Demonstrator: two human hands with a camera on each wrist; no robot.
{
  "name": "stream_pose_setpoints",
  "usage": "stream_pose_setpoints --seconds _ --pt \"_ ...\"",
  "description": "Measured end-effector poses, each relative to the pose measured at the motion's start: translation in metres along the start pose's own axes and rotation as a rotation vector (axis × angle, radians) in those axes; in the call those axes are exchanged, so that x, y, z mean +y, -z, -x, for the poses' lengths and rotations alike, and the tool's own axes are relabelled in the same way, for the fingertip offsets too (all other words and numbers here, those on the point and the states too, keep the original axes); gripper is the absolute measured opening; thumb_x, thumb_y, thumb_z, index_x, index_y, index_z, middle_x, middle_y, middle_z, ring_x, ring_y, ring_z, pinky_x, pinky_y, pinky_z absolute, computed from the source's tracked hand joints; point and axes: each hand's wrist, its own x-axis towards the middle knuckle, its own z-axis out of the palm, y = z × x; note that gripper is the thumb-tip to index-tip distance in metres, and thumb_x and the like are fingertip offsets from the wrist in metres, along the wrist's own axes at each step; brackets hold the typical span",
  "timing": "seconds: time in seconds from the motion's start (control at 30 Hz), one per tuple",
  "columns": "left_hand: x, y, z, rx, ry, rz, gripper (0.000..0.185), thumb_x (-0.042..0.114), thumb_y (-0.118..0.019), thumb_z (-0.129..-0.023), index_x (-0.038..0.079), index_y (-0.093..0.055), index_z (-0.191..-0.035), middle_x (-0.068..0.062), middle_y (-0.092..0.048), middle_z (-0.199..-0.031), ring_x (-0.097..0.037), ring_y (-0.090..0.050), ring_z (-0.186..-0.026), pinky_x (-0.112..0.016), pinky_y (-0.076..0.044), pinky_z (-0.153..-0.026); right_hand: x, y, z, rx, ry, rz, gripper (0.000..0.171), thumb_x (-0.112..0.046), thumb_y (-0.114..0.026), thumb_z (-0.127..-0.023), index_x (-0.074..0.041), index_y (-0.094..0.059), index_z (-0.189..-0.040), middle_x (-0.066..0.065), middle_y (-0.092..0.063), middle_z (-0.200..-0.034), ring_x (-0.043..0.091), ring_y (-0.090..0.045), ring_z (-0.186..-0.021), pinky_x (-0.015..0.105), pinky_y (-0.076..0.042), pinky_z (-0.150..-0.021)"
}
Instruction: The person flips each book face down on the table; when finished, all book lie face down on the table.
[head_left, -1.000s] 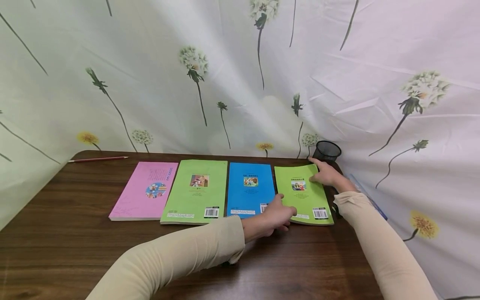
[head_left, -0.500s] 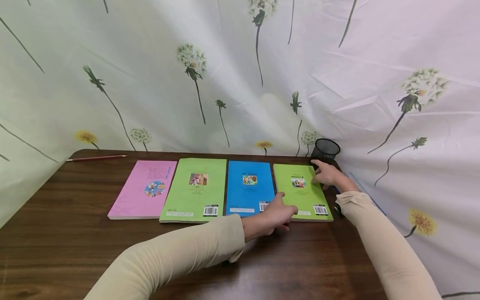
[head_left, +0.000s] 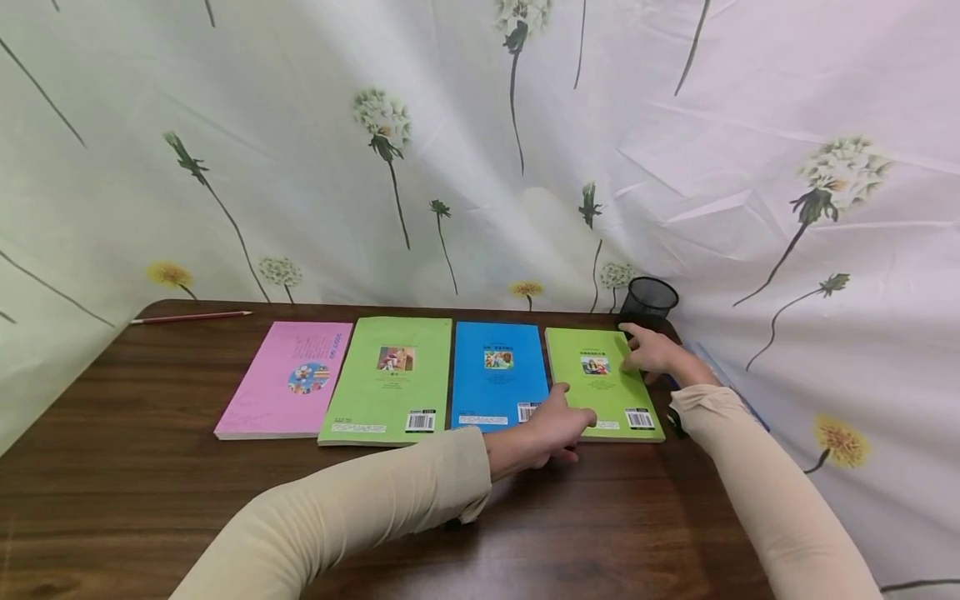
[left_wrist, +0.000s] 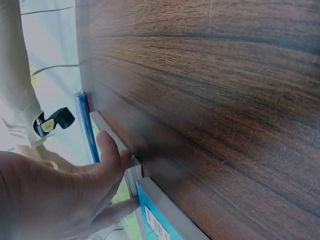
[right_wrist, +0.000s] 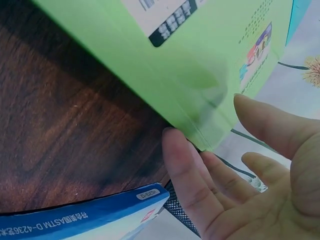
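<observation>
Rightmost in the row on the table lies a small green book (head_left: pixel 600 396), back cover up with a barcode. My left hand (head_left: pixel 551 425) is at its near left corner; in the left wrist view the thumb (left_wrist: pixel 109 150) lies along the near edge and a finger reaches in beside the blue book (left_wrist: pixel 159 207). My right hand (head_left: pixel 656 352) is at the far right corner. In the right wrist view its fingertips touch the green book's (right_wrist: pixel 200 75) side edge, while the thumb is raised over the cover. Both hands' fingers are fairly straight, spread around the corners.
Left of the blue book are a larger green book (head_left: pixel 393 396) and a pink book (head_left: pixel 277 400). A pencil (head_left: pixel 191 317) lies at the back left. Behind the right hand stands a black mesh cup (head_left: pixel 651 298). A blue box (right_wrist: pixel 90 215) lies along the right side.
The small green book was bowed a second ago with its near edge nearer me; it now lies flat, slightly farther back, in line with the blue one. Both hands stay at its corners.
</observation>
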Motion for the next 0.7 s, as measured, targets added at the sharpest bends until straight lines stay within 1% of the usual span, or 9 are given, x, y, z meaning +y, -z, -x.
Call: stream_pose_setpoints --seconds 0.2,0.5,0.7 --pt "0.0010 0.0023 0.0000 0.007 -0.006 -0.001 0.079 0.015 -0.063 -0.091 0.012 -0.021 -0.158 -0.009 -0.051 -0.094 -0.015 -0.044 -0.066 -0.036 -0.058 -0.063 0.0004 -0.0015 -0.0015 0.000 0.005 -0.008 0.083 -0.013 -0.061 -0.095 -0.008 -0.011 -0.161 0.035 -0.032 -0.153 0.046 -0.054 -0.124 0.038 -0.060 -0.068" --pt "0.0007 0.0035 -0.0002 0.004 -0.010 0.006 0.079 0.014 -0.063 -0.090 0.012 -0.021 -0.158 -0.008 -0.050 -0.090 -0.014 -0.042 -0.064 -0.033 -0.056 -0.060 0.0003 -0.0028 -0.0061 -0.002 -0.005 -0.017 0.084 -0.012 -0.061 -0.094 -0.009 -0.011 -0.161 0.035 -0.033 -0.153 0.045 -0.056 -0.122 0.037 -0.059 -0.066" --pt "0.0007 0.0040 -0.0006 0.002 -0.010 0.003 0.079 0.014 -0.063 -0.090 0.012 -0.021 -0.158 -0.009 -0.051 -0.094 -0.015 -0.044 -0.067 -0.033 -0.056 -0.060 -0.0015 -0.0036 -0.0050 0.004 -0.005 -0.010 0.084 -0.013 -0.061 -0.094 -0.009 -0.012 -0.161 0.035 -0.032 -0.153 0.045 -0.056 -0.121 0.037 -0.059 -0.066"
